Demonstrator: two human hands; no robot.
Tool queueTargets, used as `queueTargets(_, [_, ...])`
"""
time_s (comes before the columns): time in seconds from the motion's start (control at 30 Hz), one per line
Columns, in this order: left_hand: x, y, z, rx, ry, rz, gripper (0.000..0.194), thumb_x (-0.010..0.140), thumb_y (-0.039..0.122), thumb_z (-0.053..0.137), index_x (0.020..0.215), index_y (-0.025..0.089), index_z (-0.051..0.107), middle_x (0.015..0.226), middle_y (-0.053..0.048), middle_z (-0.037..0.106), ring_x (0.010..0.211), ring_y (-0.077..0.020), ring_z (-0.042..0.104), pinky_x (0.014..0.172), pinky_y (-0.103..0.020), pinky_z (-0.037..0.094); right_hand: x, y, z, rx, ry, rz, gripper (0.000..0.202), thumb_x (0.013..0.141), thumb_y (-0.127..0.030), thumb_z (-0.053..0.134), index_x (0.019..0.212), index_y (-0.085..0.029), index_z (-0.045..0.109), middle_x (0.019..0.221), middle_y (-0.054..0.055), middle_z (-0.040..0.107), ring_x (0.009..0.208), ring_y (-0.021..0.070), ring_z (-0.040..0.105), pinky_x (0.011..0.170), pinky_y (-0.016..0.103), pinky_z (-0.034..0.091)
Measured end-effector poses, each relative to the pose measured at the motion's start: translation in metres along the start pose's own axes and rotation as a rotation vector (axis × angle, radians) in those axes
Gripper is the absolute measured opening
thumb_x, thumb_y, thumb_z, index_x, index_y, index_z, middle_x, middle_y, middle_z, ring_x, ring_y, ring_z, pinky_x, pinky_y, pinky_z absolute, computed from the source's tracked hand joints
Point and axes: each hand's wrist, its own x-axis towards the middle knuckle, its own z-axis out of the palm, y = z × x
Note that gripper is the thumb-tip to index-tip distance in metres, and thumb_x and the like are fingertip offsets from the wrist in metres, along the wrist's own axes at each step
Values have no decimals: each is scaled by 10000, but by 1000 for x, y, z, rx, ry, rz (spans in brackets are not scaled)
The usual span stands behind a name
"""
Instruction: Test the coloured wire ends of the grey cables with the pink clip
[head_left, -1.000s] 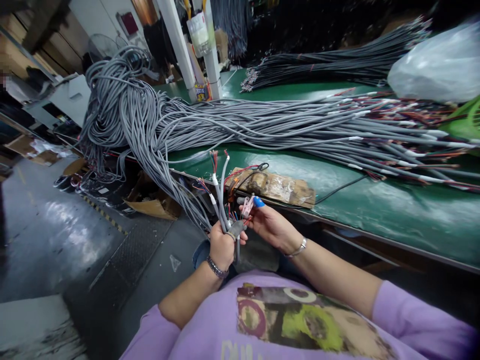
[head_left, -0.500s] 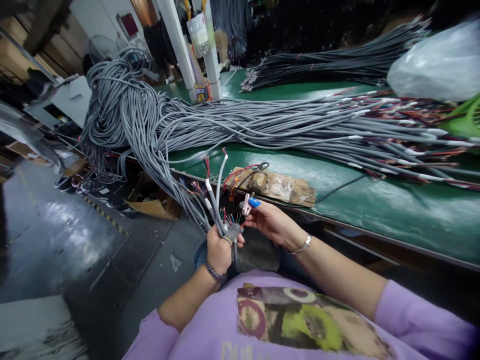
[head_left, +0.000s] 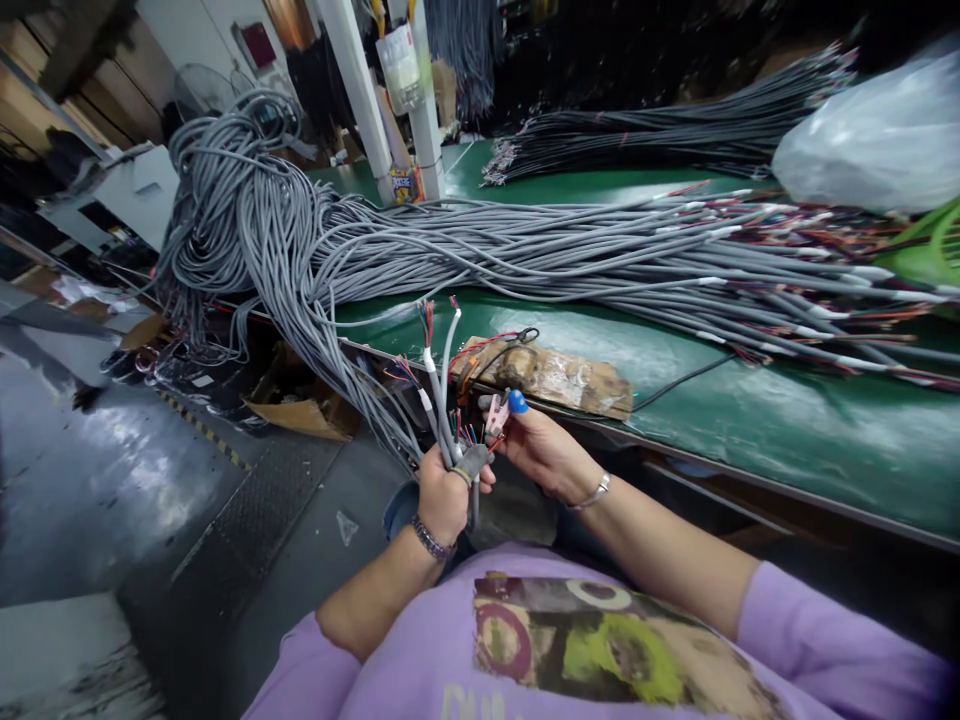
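My left hand [head_left: 448, 492], its thumb in a grey cover, is closed around several grey cables [head_left: 441, 405] whose stripped ends stick up. Thin coloured wires [head_left: 466, 432] fan out just above that thumb. My right hand [head_left: 531, 440], with a blue cover on one fingertip, pinches a small pink clip-like tool [head_left: 496, 414]. The tool sits right beside the fanned wires, and a red wire runs near its lower end. Whether its jaws touch a wire is too small to tell.
A large bundle of grey cables [head_left: 480, 245] lies along the green table [head_left: 750, 425] and hangs off its left end. Near the edge is a worn wooden board [head_left: 577, 378]. Black cables [head_left: 645, 140], a plastic bag [head_left: 870, 140] and a green basket [head_left: 930, 245] are farther back.
Both hands have shifted slightly downward in view with the cables and the pink tool. The tool has tilted and come closer to the fanned wires. A person's leg shows at the far left.
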Motion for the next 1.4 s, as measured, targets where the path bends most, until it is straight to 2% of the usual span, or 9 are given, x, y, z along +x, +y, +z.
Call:
queueTargets(0.17, [2,-2,3,25,1,-18,279,688,386,719,669,138,591,493,7,596,420,-90,531,423,-195,430,-1,1,5,-2,19,-38,347,672,-513,749,721,-181,661,650,-8,608,590,118,501,576,257,417])
queueTargets(0.37, [0,-2,1,19,33,-12,284,683,389,725,690,144,583,504,10,602,421,-90,533,422,-195,436,-4,0,2,34,-32,73,402,734,-597,649,773,-197,645,677,-1,617,606,121,536,596,257,448])
queueTargets(0.53, [-3,-8,-6,38,28,34,294,711,404,711,680,143,579,523,-2,616,429,-95,541,429,-199,439,-17,-1,-6,-77,-115,170,515,658,-667,665,821,-179,651,753,18,628,635,119,553,622,265,468])
queueTargets(0.67, [-6,-15,-12,82,11,80,303,743,432,681,719,143,590,550,-17,637,455,-107,572,449,-199,442,-33,4,-3,-320,-125,53,383,641,-506,772,741,-165,626,663,4,607,568,102,496,569,252,423])
queueTargets(0.77, [-6,-14,-16,138,-53,58,307,724,434,698,738,148,589,569,-28,656,480,-128,601,479,-220,473,-39,6,2,-447,-170,-70,294,685,-432,761,696,-185,603,575,-14,591,541,118,513,580,278,432])
queueTargets(0.9, [-6,-4,-20,267,-263,-54,296,673,405,742,733,147,611,561,-40,665,471,-149,613,483,-243,498,-38,3,2,-554,-307,-34,268,730,-433,716,707,-184,618,545,-11,608,511,135,549,579,297,452])
queueTargets(0.97, [-6,0,-22,303,-302,-87,290,656,395,752,719,147,615,550,-41,663,467,-155,615,471,-243,498,-36,1,0,-604,-338,-9,260,740,-424,707,719,-176,631,550,-9,618,519,135,557,581,289,447])
queueTargets(1.27, [-5,-8,-21,105,-116,-48,339,657,434,744,757,129,636,554,-43,665,486,-163,631,501,-271,528,-30,-2,-8,-498,-153,65,286,626,-364,797,786,-153,688,703,2,641,575,85,496,550,227,382])
queueTargets(1.4, [-3,-11,-21,118,-98,-48,358,636,451,758,752,134,637,546,-38,659,493,-166,635,492,-260,520,-33,-4,0,-500,-238,79,276,682,-405,753,757,-167,637,611,-3,631,563,112,541,551,248,382])
